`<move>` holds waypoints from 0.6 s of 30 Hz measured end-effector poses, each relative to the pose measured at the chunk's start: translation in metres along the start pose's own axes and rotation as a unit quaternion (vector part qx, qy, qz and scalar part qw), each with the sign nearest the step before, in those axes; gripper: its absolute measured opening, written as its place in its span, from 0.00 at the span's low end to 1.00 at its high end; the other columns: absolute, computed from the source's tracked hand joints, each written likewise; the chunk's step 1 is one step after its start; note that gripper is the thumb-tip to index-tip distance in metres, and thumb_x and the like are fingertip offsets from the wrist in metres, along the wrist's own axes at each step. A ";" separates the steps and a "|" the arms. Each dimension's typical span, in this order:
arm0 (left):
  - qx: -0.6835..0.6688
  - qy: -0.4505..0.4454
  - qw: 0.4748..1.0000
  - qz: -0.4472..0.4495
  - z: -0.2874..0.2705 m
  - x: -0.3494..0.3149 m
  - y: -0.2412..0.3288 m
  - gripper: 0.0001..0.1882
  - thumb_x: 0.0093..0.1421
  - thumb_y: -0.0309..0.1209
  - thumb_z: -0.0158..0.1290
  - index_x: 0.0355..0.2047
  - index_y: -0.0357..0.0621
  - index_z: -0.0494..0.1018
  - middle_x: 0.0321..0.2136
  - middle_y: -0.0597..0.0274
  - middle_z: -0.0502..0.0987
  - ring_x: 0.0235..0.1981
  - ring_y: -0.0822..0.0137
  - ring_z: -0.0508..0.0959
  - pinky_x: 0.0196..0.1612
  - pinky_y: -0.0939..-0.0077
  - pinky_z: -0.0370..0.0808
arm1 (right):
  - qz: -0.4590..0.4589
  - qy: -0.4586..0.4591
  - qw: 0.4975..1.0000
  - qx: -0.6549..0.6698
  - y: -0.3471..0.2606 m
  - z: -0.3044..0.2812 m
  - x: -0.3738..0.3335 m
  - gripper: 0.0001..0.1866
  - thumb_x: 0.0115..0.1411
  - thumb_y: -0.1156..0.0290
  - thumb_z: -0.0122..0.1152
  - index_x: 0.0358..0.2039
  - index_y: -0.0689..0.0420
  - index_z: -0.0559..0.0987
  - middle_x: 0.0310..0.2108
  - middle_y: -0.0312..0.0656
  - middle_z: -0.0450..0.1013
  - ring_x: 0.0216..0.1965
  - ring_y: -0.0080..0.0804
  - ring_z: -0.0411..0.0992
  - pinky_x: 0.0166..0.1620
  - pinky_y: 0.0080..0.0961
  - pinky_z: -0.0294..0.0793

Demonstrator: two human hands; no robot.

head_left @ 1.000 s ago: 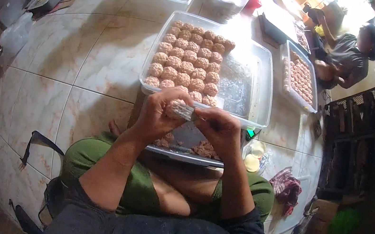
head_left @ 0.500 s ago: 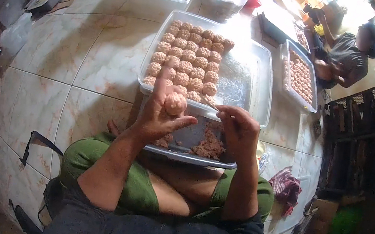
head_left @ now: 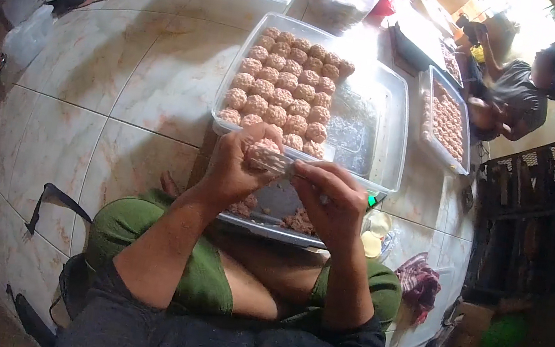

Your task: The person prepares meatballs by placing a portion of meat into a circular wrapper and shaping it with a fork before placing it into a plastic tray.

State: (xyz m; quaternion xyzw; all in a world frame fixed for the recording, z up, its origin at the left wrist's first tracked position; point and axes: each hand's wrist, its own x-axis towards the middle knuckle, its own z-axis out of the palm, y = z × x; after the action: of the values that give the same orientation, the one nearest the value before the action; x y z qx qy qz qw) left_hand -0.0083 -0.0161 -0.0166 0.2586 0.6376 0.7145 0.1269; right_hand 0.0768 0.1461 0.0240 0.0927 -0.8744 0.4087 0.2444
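Observation:
My left hand [head_left: 236,168] cups a pink meat ball [head_left: 261,148] over a metal tray [head_left: 270,226] that rests on my lap and holds leftover meat mix. My right hand [head_left: 331,199] grips a metal spoon [head_left: 272,162] whose bowl presses against the ball in my left palm. Just beyond my hands sits a clear plastic tub [head_left: 386,128] with several rows of formed meatballs [head_left: 283,85] filling its left part; its right part is bare.
A second tub of meatballs [head_left: 446,123] lies at the right, where another person [head_left: 519,94] sits on the tiled floor [head_left: 127,81]. A red cloth [head_left: 418,282] and small round lids [head_left: 373,240] lie by my right knee. Containers and bags stand at the back.
Half a second ago my left hand held the ball up alone with my right hand lower. Now the spoon in my right hand is back against the ball.

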 end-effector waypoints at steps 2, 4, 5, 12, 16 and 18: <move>0.017 0.012 1.000 -0.008 0.000 0.000 0.002 0.12 0.46 0.22 0.60 0.32 0.40 0.70 0.26 0.67 0.72 0.31 0.78 0.72 0.34 0.80 0.71 | 0.022 -0.012 1.000 -0.003 -0.002 -0.002 0.000 0.10 0.49 0.82 0.66 0.34 0.62 0.81 0.30 0.43 0.77 0.30 0.25 0.75 0.31 0.19 0.74; 0.033 0.016 0.999 0.012 0.000 -0.001 0.002 0.13 0.46 0.21 0.60 0.32 0.41 0.70 0.26 0.67 0.72 0.31 0.78 0.72 0.34 0.80 0.71 | 0.044 -0.023 0.999 -0.006 0.000 -0.007 0.000 0.10 0.49 0.82 0.66 0.34 0.62 0.81 0.30 0.43 0.77 0.30 0.25 0.75 0.31 0.19 0.74; 0.046 0.016 0.998 0.033 0.002 0.001 0.003 0.13 0.46 0.21 0.61 0.32 0.41 0.71 0.26 0.66 0.73 0.31 0.78 0.72 0.34 0.80 0.71 | 0.030 -0.011 0.999 0.003 0.003 -0.014 0.000 0.10 0.49 0.82 0.66 0.34 0.62 0.81 0.30 0.43 0.77 0.30 0.25 0.75 0.32 0.19 0.73; 0.080 -0.014 0.996 0.047 0.001 0.002 0.003 0.20 0.45 0.22 0.65 0.36 0.41 0.68 0.32 0.63 0.73 0.31 0.75 0.73 0.35 0.79 0.73 | 0.040 -0.020 0.999 0.021 0.014 -0.012 -0.001 0.08 0.51 0.83 0.63 0.34 0.64 0.81 0.31 0.43 0.77 0.31 0.25 0.75 0.34 0.19 0.74; 0.074 0.034 0.995 0.054 0.003 0.001 0.012 0.42 0.45 0.21 0.66 0.57 0.46 0.55 0.44 0.58 0.69 0.36 0.69 0.75 0.40 0.76 0.75 | 0.151 -0.034 0.986 0.056 0.021 -0.038 -0.004 0.08 0.53 0.83 0.62 0.35 0.64 0.80 0.30 0.38 0.77 0.30 0.18 0.72 0.32 0.17 0.73; -0.019 0.003 1.000 -0.023 0.003 0.001 0.011 0.50 0.45 0.21 0.66 0.63 0.48 0.47 0.48 0.57 0.67 0.39 0.67 0.75 0.42 0.74 0.76 | 0.267 -0.099 0.958 0.043 0.018 -0.062 -0.003 0.10 0.53 0.81 0.63 0.38 0.64 0.80 0.29 0.34 0.77 0.31 0.13 0.70 0.34 0.15 0.72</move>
State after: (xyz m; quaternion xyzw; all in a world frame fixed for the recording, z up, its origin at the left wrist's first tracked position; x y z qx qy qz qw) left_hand -0.0061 -0.0141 -0.0059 0.2398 0.6298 0.7242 0.1463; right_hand 0.0944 0.2048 0.0438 -0.0939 -0.8689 0.4848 0.0347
